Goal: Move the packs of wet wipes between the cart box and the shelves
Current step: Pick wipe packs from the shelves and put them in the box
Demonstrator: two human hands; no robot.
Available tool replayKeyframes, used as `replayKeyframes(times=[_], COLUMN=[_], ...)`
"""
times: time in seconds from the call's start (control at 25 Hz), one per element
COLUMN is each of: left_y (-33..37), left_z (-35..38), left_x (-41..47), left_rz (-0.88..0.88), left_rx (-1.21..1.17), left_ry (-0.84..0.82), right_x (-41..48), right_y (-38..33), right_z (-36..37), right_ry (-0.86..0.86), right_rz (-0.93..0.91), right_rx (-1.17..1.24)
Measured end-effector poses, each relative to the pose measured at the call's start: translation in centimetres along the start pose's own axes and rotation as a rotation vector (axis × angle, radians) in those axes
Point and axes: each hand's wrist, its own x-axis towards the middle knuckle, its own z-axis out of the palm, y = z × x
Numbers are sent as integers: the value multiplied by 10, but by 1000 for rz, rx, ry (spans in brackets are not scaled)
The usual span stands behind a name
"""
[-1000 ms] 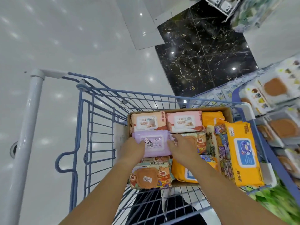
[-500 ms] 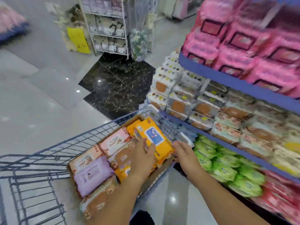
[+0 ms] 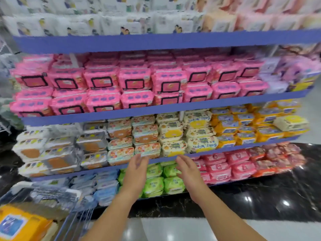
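Observation:
Blue shelves (image 3: 156, 108) full of wet-wipe packs fill the view. My left hand (image 3: 135, 173) and my right hand (image 3: 188, 171) are both raised in front of the shelf edge, fingers straight, palms facing each other, holding nothing. Behind them lie green packs (image 3: 156, 185) on the bottom shelf and peach-and-teal packs (image 3: 145, 138) on the shelf above. The cart (image 3: 57, 197) shows at the lower left with an orange pack (image 3: 19, 225) in its box.
Pink packs (image 3: 104, 84) crowd the second shelf and white packs (image 3: 86, 23) the top one. Yellow packs (image 3: 246, 126) and red-pink packs (image 3: 243, 164) sit to the right. Black glossy floor (image 3: 260, 202) runs along the shelf base.
The view swung from the cart box up to the shelves. Both hands left the packs in the box and rose, holding nothing, toward the lower shelves.

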Motion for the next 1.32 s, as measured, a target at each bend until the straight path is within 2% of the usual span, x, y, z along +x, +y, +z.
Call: replayKeyframes(times=[0.28, 0.52, 0.72, 0.8, 1.04, 1.2, 1.32], left_y=[67, 105, 156, 178, 209, 203, 188], left_z=[204, 368, 514, 568, 711, 809, 886], left_x=[44, 112, 167, 181, 208, 237, 253], left_rz=[55, 66, 65, 93, 141, 13, -101], left_rx=[118, 171, 270, 326, 471, 524, 527], left_ry=[-286, -473, -707, -778, -851, -797, -714], right_x=[46, 109, 165, 186, 256, 325, 379], right_y=[-20, -42, -77, -93, -100, -87, -71], right_z=[-218, -361, -468, -508, -621, -711, -787], right_ry=[327, 582, 792, 831, 909, 845, 749], right_rz=[-13, -16, 20, 22, 46, 121, 188], right_rx=[118, 177, 241, 264, 336, 308, 194])
